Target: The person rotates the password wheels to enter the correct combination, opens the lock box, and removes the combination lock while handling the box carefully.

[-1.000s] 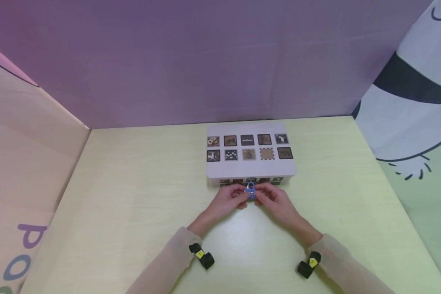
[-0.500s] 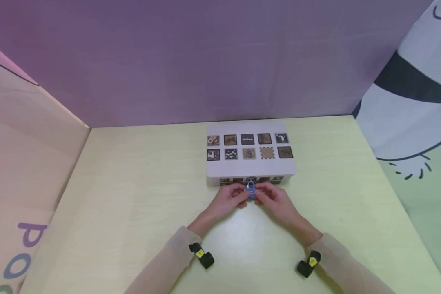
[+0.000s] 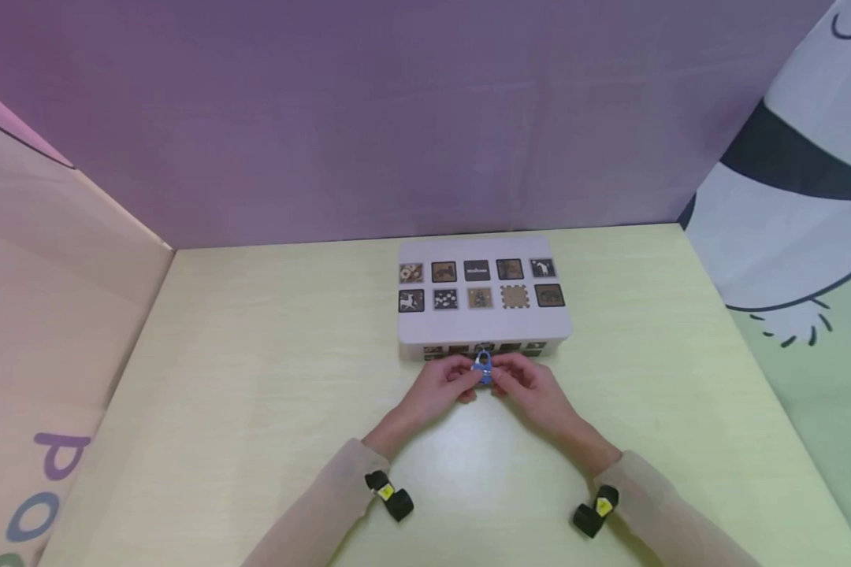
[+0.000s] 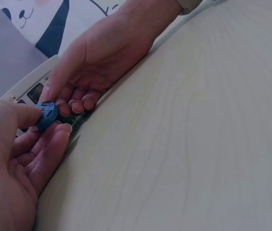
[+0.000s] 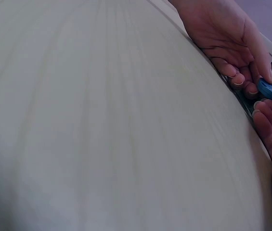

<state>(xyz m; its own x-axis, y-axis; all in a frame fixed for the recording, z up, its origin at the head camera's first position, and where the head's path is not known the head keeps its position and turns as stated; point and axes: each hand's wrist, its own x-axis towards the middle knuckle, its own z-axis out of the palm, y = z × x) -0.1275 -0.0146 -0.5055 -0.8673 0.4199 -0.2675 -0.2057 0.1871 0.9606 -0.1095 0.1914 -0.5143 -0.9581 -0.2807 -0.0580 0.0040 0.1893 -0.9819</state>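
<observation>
A small blue padlock point(image 3: 484, 370) with a looped shackle is at the front of a pale box point(image 3: 482, 324) printed with square pictures. From the left side my left hand point(image 3: 440, 384) pinches the padlock between thumb and fingers. My right hand point(image 3: 533, 387) pinches its other side the same way. In the left wrist view, the blue padlock body point(image 4: 47, 115) shows small markings on its face, with both thumbs on it. The right wrist view shows the padlock point(image 5: 269, 90) between the two hands, partly covered by fingers. The shackle's upper end overlaps the box's front.
The light wood-patterned table point(image 3: 276, 331) spreads around the box. A purple backdrop point(image 3: 354, 118) stands behind it, with printed side panels at left and right. A black wrist camera point(image 3: 390, 494) sits on the left sleeve and another point(image 3: 596, 510) on the right.
</observation>
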